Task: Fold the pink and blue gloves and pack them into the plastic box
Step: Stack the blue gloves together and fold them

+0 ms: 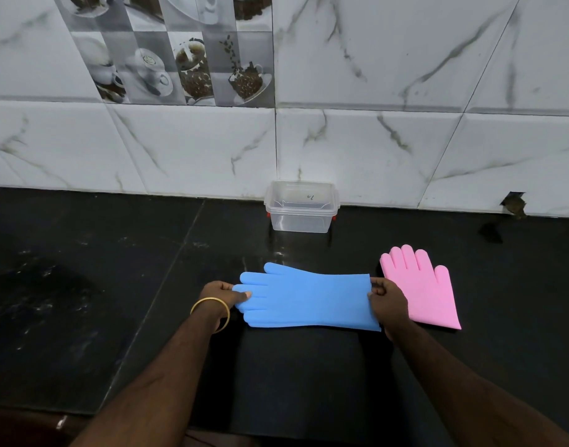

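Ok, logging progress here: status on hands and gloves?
Left hand pinches blue glove fingertips, right hand its cuff. Glove flat, unfolded. Pink glove beside it. Box open, nothing blocking.

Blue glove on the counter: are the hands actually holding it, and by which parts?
Yes. The left hand pinches the blue glove at its fingertip end, and the right hand pinches its cuff edge. The pink glove lies unheld beside it.
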A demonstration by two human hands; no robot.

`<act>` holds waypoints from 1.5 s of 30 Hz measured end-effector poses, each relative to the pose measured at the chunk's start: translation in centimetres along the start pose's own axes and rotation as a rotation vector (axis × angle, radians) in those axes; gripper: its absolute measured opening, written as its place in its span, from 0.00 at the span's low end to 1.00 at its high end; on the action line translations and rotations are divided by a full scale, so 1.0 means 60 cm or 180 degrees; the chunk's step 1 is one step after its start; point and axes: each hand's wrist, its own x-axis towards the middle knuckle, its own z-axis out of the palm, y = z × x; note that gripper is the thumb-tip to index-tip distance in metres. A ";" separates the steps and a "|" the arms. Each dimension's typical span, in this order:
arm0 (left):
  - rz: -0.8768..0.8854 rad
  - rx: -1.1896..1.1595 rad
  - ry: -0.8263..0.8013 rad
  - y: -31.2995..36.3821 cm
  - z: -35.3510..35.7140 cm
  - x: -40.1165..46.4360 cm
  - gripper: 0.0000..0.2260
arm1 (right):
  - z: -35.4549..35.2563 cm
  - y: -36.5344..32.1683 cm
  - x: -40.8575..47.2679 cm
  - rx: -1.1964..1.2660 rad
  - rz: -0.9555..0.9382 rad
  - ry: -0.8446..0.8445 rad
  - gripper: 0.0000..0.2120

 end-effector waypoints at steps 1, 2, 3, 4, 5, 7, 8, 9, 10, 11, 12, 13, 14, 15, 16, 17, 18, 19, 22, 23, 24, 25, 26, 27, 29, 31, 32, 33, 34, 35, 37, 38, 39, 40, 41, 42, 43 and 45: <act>-0.0022 0.0083 -0.0031 0.003 0.001 0.001 0.14 | 0.000 0.000 -0.004 -0.0117 -0.0099 0.0037 0.16; -0.0045 0.0130 -0.0060 0.006 0.002 0.004 0.14 | 0.000 -0.001 -0.008 -0.0230 -0.0181 0.0067 0.16; -0.0069 0.0171 -0.0090 0.008 0.004 0.006 0.15 | 0.001 -0.003 -0.013 -0.0351 -0.0244 0.0098 0.17; -0.0084 0.0216 -0.0130 0.010 0.005 0.008 0.16 | 0.004 -0.005 -0.018 -0.0489 -0.0270 0.0120 0.18; -0.0089 0.0251 -0.0185 0.012 0.005 0.009 0.16 | 0.006 -0.008 -0.025 -0.0631 -0.0261 0.0131 0.20; -0.0088 0.0271 -0.0274 0.016 0.006 0.011 0.15 | 0.013 -0.014 -0.038 -0.0962 -0.0207 0.0100 0.24; -0.0095 0.0277 -0.0312 0.018 0.006 0.011 0.14 | 0.016 -0.017 -0.044 -0.1180 -0.0190 0.0065 0.26; -0.0115 0.0283 -0.0347 0.020 0.006 0.010 0.14 | 0.020 -0.022 -0.050 -0.1408 -0.0145 0.0032 0.28; -0.0148 0.0272 -0.0382 0.022 0.007 0.010 0.14 | 0.022 -0.028 -0.055 -0.1589 -0.0035 0.0009 0.29; -0.0196 0.0216 -0.0413 0.024 0.008 0.009 0.13 | 0.023 -0.035 -0.060 -0.1694 0.0130 -0.0014 0.29; -0.0249 0.0119 -0.0435 0.025 0.009 0.009 0.14 | 0.025 -0.041 -0.064 -0.1723 0.0320 -0.0036 0.30; -0.0312 0.0012 -0.0431 0.026 0.009 0.010 0.14 | 0.026 -0.046 -0.068 -0.1688 0.0498 -0.0046 0.29; -0.0367 -0.0070 -0.0402 0.027 0.008 0.011 0.14 | 0.027 -0.051 -0.069 -0.1611 0.0661 -0.0039 0.29; -0.0405 -0.0103 -0.0370 0.027 0.007 0.013 0.14 | 0.028 -0.055 -0.069 -0.1506 0.0819 -0.0021 0.28; -0.0430 -0.0112 -0.0350 0.026 0.006 0.015 0.13 | 0.028 -0.058 -0.067 -0.1379 0.0972 0.0003 0.28; -0.0444 -0.0123 -0.0348 0.026 0.005 0.016 0.13 | 0.028 -0.060 -0.064 -0.1243 0.1110 0.0027 0.29; -0.0440 -0.0144 -0.0362 0.025 0.005 0.017 0.13 | 0.027 -0.060 -0.059 -0.1103 0.1226 0.0047 0.29; -0.0413 -0.0165 -0.0373 0.025 0.006 0.017 0.13 | 0.025 -0.061 -0.055 -0.0956 0.1311 0.0062 0.29; -0.0238 -0.0310 -0.0378 0.026 0.004 0.021 0.14 | 0.019 -0.054 -0.039 -0.0355 0.1349 -0.0025 0.26; -0.0216 -0.0364 -0.0395 0.026 0.002 0.023 0.14 | 0.018 -0.052 -0.036 -0.0128 0.1344 -0.0108 0.25; -0.0214 -0.0404 -0.0419 0.026 -0.001 0.025 0.15 | 0.015 -0.052 -0.034 0.0094 0.1371 -0.0212 0.25; -0.0214 -0.0425 -0.0454 0.028 -0.004 0.026 0.16 | 0.014 -0.053 -0.033 0.0305 0.1403 -0.0319 0.25; -0.0207 -0.0445 -0.0490 0.029 -0.008 0.027 0.16 | 0.013 -0.053 -0.031 0.0475 0.1402 -0.0402 0.24; -0.0211 -0.0462 -0.0517 0.030 -0.011 0.027 0.16 | 0.013 -0.054 -0.029 0.0577 0.1359 -0.0456 0.22; -0.0260 -0.0512 -0.0554 0.029 -0.018 0.029 0.17 | 0.011 -0.057 -0.027 0.0641 0.1224 -0.0541 0.17; -0.0329 -0.0569 -0.0627 0.025 -0.024 0.026 0.18 | 0.008 -0.058 -0.027 0.0659 0.1125 -0.0585 0.14; -0.0366 -0.0601 -0.0664 0.022 -0.025 0.025 0.19 | 0.007 -0.057 -0.026 0.0684 0.1102 -0.0590 0.14; -0.0401 -0.0641 -0.0639 0.020 -0.025 0.024 0.19 | 0.006 -0.057 -0.025 0.0721 0.1097 -0.0587 0.14; -0.0394 -0.0651 -0.0515 0.021 -0.022 0.021 0.21 | 0.005 -0.057 -0.024 0.0744 0.1116 -0.0581 0.14; -0.0317 -0.0483 -0.0258 0.023 -0.015 0.018 0.24 | 0.005 -0.056 -0.023 0.0744 0.1148 -0.0559 0.13; 0.0180 0.0462 0.0609 0.034 0.011 -0.003 0.31 | 0.005 -0.052 -0.022 0.0738 0.1181 -0.0475 0.11; 0.0610 0.0856 0.0989 0.044 0.029 -0.022 0.30 | 0.005 -0.051 -0.022 0.0777 0.1175 -0.0432 0.09; 0.1045 0.0955 0.1090 0.053 0.053 -0.041 0.26 | 0.004 -0.049 -0.020 0.0819 0.1173 -0.0399 0.09; 0.1316 0.0811 0.0795 0.061 0.080 -0.058 0.21 | 0.003 -0.047 -0.019 0.0861 0.1178 -0.0385 0.09; 0.1362 0.0495 0.0240 0.066 0.110 -0.072 0.18 | 0.002 -0.045 -0.017 0.0865 0.1193 -0.0383 0.08; 0.1138 0.0150 -0.0411 0.070 0.140 -0.084 0.16 | 0.001 -0.043 -0.015 0.0836 0.1195 -0.0374 0.08; 0.0753 -0.0151 -0.0970 0.072 0.164 -0.094 0.17 | -0.001 -0.041 -0.014 0.0773 0.1190 -0.0367 0.07; 0.0211 -0.0313 -0.1535 0.067 0.197 -0.103 0.19 | -0.003 -0.040 -0.012 0.0653 0.1145 -0.0349 0.06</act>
